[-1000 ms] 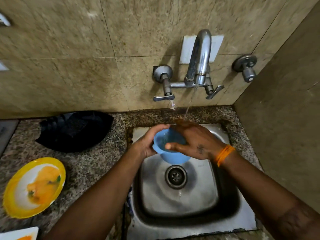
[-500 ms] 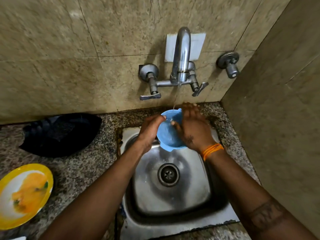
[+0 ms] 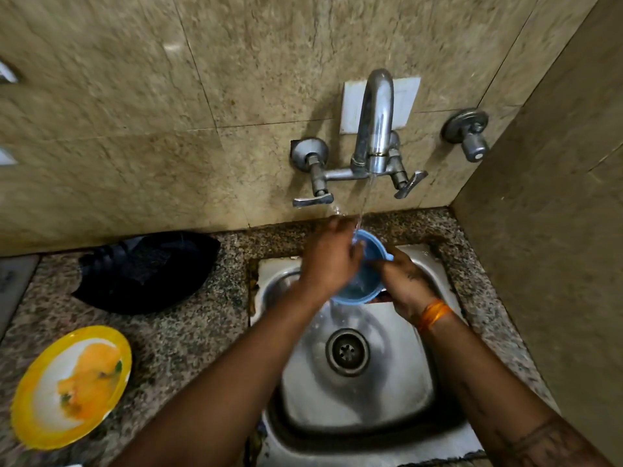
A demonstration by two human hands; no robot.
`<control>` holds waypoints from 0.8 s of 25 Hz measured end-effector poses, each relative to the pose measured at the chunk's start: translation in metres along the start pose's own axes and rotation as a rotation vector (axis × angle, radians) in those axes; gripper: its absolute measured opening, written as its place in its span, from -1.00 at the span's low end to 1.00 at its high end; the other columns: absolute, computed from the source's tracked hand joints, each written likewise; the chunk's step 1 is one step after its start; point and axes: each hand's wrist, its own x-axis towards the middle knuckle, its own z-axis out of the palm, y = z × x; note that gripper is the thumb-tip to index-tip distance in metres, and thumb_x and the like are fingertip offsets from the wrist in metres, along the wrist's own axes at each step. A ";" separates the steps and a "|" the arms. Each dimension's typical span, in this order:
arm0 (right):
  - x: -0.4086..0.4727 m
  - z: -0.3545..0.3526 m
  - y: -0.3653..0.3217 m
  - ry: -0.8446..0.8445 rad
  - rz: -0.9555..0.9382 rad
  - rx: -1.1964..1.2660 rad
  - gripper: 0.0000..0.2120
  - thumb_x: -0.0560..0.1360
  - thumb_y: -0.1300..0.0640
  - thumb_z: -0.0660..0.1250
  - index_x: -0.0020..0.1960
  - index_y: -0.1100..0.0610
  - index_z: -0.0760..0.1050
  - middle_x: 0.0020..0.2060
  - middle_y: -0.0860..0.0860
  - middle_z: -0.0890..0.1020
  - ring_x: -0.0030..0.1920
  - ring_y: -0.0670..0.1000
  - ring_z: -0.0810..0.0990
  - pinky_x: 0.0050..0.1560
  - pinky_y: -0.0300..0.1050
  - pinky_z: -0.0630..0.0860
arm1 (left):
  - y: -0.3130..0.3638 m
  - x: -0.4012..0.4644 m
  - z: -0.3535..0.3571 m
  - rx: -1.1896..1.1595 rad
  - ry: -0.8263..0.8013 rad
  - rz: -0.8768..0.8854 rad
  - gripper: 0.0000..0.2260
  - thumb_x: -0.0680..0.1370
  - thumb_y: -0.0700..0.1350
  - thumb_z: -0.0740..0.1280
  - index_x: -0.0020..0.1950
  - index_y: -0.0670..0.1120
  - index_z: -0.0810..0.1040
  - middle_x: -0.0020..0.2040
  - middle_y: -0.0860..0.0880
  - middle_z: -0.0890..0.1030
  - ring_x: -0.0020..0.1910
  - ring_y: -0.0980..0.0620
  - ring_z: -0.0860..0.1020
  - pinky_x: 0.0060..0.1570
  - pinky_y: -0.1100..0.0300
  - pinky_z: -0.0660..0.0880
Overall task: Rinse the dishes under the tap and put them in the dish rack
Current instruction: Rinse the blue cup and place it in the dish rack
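Note:
A small blue bowl (image 3: 362,281) is held over the back of the steel sink (image 3: 387,399), tilted, under a thin stream from the tap (image 3: 376,129). My left hand (image 3: 332,261) grips its left side with fingers over the rim. On the bowl's right side, my right hand (image 3: 404,281), with orange threads at the wrist, holds it from below. Water spills from the bowl toward the drain (image 3: 347,351). A yellow plate (image 3: 72,385) with orange food residue lies on the counter at the left.
A black rack or tray (image 3: 145,271) sits on the speckled granite counter (image 3: 188,332) against the tiled wall, left of the sink. A wall closes in on the right. A second valve (image 3: 470,133) sticks out right of the tap.
The bowl has been turned between my hands: my left hand now sits over its top left, my right hand lower at its right. Water pours out of it.

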 end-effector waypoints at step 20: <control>-0.068 -0.005 0.022 0.210 -0.243 -0.183 -0.54 0.66 -0.20 0.20 0.40 0.08 0.47 0.28 0.08 0.58 0.26 0.09 0.59 0.06 -0.28 0.53 | -0.019 -0.032 -0.004 -1.350 -0.227 -0.729 -0.69 0.43 0.09 0.39 0.08 -0.04 0.67 0.02 -0.17 0.72 -0.03 -0.13 0.65 -0.04 0.07 0.49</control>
